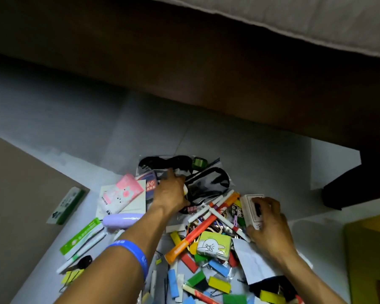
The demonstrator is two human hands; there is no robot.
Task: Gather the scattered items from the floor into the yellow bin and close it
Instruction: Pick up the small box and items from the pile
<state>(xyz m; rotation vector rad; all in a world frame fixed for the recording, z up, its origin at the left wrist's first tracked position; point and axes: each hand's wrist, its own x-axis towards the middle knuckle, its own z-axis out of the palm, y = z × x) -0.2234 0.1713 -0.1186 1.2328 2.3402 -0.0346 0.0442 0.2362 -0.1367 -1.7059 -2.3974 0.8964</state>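
A heap of small items covers the grey floor: white markers [208, 210], an orange tube [203, 229], coloured blocks [219, 283], a yellow-green cartoon packet [214, 243], black eye masks in clear bags [208, 186]. My left hand [170, 191] reaches into the back of the heap, fingers closed around a small white item beside the blue-red packet [150, 183]. My right hand [267, 224] grips a white card box [251, 208] at the heap's right side. The yellow bin [369, 257] shows only as a corner at the lower right.
A dark brown bed frame [206, 84] with a grey mattress [305, 20] runs across the back. A pink tissue pack [124, 193], a lilac case [124, 219] and green boxes [66, 205] lie to the left. Brown cardboard [20, 194] lies at the far left.
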